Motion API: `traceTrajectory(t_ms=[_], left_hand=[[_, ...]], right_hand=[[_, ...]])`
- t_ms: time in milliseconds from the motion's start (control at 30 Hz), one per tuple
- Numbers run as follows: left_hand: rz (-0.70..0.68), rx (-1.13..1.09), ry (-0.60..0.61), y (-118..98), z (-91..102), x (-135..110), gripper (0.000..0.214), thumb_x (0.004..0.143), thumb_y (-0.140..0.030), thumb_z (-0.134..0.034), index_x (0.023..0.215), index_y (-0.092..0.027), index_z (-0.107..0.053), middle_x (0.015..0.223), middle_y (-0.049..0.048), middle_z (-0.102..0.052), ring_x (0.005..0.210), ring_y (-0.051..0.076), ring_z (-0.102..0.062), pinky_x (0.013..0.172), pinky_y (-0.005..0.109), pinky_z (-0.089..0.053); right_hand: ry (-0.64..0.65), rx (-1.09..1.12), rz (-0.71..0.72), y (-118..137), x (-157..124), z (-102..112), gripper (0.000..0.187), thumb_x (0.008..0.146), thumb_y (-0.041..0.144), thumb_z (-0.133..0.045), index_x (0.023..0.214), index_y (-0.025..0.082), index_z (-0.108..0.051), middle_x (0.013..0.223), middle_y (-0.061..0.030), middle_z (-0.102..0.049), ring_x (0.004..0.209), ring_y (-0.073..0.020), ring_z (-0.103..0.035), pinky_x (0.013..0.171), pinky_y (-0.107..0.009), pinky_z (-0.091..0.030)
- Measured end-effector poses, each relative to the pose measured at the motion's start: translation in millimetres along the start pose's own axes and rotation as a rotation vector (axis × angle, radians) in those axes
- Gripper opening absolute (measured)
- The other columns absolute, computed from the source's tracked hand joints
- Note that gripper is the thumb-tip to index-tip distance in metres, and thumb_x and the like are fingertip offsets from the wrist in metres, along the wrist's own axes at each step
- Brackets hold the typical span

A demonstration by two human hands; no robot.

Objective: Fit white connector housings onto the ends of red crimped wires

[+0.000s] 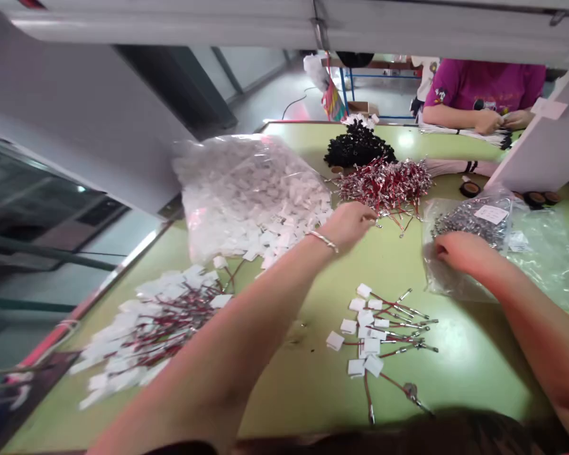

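Observation:
My left hand (349, 226), a bracelet on its wrist, reaches to the near edge of a heap of short red wires with metal ends (389, 183). Its fingers are curled together, and what they pinch is too small to make out. Over on the right, my right hand (462, 251) is at a clear bag of small metal terminals (471, 218). Those fingers are bent inward, their tips partly hidden. Between my arms lies a loose group of red wires with white plastic housings (372, 345) on one end and metal terminals on the other.
A large clear bag of white housings (251, 196) spills open at left. Nearer me is a pile of wired housings (156, 322). Black parts (358, 146) are heaped behind the red wires. Across the green table (294, 392), a person in purple (488, 88) handles white wires.

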State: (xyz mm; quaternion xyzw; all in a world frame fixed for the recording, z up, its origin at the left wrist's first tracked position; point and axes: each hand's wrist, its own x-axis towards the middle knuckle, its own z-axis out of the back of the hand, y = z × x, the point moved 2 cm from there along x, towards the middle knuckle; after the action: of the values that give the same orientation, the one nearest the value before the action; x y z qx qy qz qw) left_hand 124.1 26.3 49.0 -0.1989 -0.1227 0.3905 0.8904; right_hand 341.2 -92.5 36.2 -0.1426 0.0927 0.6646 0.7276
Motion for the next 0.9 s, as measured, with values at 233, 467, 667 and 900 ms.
traceTrajectory(t_ms=[233, 467, 667, 900], left_hand=[[0.067, 0.157, -0.016, -49.3, -61.2, 45.1, 0.03, 0.083, -0.041, -0.058, 0.092, -0.015, -0.07, 0.098, 0.0127, -0.068, 0.094, 0.025, -0.061, 0.082, 0.035, -0.049], [0.138, 0.195, 0.113, -30.7, -59.8, 27.9, 0.015, 0.083, -0.019, -0.055, 0.079, -0.013, -0.069, 0.085, 0.0121, -0.066, 0.081, 0.022, -0.062, 0.072, 0.033, -0.049], [-0.017, 0.125, 0.071, -10.6, -40.6, -21.6, 0.016, 0.081, -0.021, -0.059, 0.091, -0.013, -0.067, 0.095, 0.0124, -0.061, 0.097, 0.025, -0.056, 0.085, 0.037, -0.045], [-0.124, -0.014, 0.027, -16.5, -64.5, -26.9, 0.009, 0.084, -0.019, -0.057, 0.078, -0.015, -0.063, 0.086, 0.0077, -0.057, 0.091, 0.022, -0.052, 0.086, 0.037, -0.044]], right_hand=[[-0.077, 0.054, 0.053, 5.7, 4.4, 1.8, 0.019, 0.075, 0.015, -0.051, 0.083, 0.015, -0.068, 0.085, -0.0126, -0.071, 0.074, -0.0218, -0.063, 0.059, -0.029, -0.036], [-0.146, 0.133, 0.081, 0.3, 6.8, 1.8, 0.015, 0.073, 0.015, -0.05, 0.077, 0.017, -0.064, 0.08, -0.0086, -0.07, 0.069, -0.0198, -0.06, 0.055, -0.028, -0.032], [-0.186, 0.302, 0.169, 6.8, 4.9, 4.4, 0.018, 0.073, 0.013, -0.05, 0.082, 0.018, -0.066, 0.079, -0.0056, -0.069, 0.066, -0.0167, -0.057, 0.06, -0.028, -0.037], [-0.288, 0.647, 0.176, 25.2, 1.9, -3.1, 0.009, 0.076, 0.02, -0.056, 0.074, 0.019, -0.065, 0.075, -0.0032, -0.068, 0.066, -0.0148, -0.057, 0.063, -0.027, -0.042]])
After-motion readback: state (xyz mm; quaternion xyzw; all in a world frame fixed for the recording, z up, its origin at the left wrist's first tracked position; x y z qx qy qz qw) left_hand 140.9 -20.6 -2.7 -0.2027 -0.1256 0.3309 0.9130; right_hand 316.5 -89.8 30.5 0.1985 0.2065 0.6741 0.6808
